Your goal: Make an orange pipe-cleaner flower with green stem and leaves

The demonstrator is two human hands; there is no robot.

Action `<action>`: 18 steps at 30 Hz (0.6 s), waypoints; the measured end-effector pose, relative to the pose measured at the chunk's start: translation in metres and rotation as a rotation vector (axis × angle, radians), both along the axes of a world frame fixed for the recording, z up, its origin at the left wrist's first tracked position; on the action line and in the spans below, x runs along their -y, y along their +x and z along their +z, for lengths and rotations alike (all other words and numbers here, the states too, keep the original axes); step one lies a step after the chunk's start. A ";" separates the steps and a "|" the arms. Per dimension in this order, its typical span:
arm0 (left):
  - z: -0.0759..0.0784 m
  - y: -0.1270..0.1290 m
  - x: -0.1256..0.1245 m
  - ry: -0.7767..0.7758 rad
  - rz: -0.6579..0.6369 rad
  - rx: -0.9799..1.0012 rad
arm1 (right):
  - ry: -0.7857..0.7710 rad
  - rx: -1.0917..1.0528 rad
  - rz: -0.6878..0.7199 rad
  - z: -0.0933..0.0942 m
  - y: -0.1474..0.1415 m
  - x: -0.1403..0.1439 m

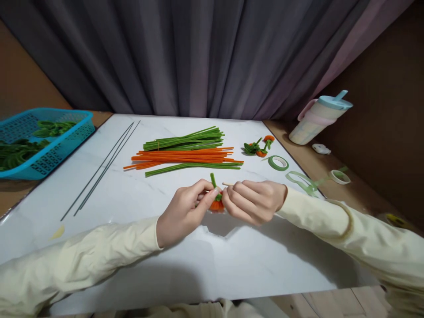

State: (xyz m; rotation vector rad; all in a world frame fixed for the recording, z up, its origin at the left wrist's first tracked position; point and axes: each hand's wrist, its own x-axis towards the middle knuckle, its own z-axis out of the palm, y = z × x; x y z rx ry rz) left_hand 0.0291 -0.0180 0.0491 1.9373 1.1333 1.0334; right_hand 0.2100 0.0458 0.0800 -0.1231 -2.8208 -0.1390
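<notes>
Between my hands is a small orange pipe-cleaner pumpkin point(217, 206) with a green top and a green pipe-cleaner stem point(213, 179) pointing up. My left hand point(188, 211) pinches it at the green part with thumb and fingers. My right hand point(255, 201) is closed around a thin pale wooden stick point(227, 183), whose tip sticks out toward the left. Its fingers meet the pumpkin's right side. Just beyond my hands lie bundles of orange pipe cleaners point(182, 156) and green pipe cleaners point(188, 140), with a few green ones apart in front.
Finished-looking green and orange pieces point(253, 148) lie at the right, beside a roll of green tape point(278, 163) and a loose tape strip point(301, 182). Thin dark wires point(106, 165) lie left. A blue basket point(62, 152) holds green pieces. A tumbler point(319, 118) stands back right.
</notes>
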 end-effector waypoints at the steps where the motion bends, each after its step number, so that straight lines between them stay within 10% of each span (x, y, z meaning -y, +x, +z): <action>1: -0.001 0.000 0.000 0.024 0.003 -0.007 | -0.008 -0.004 0.027 0.002 0.001 -0.002; 7: -0.011 -0.006 -0.006 0.562 -0.024 -0.103 | -0.055 -0.159 -0.071 -0.004 0.008 0.007; 13: -0.024 -0.017 -0.015 0.804 -0.179 -0.250 | -1.073 -0.274 -0.595 0.000 0.001 0.044; 18: -0.031 -0.018 -0.016 0.986 -0.234 -0.288 | -1.349 -0.344 -0.668 0.006 -0.008 0.059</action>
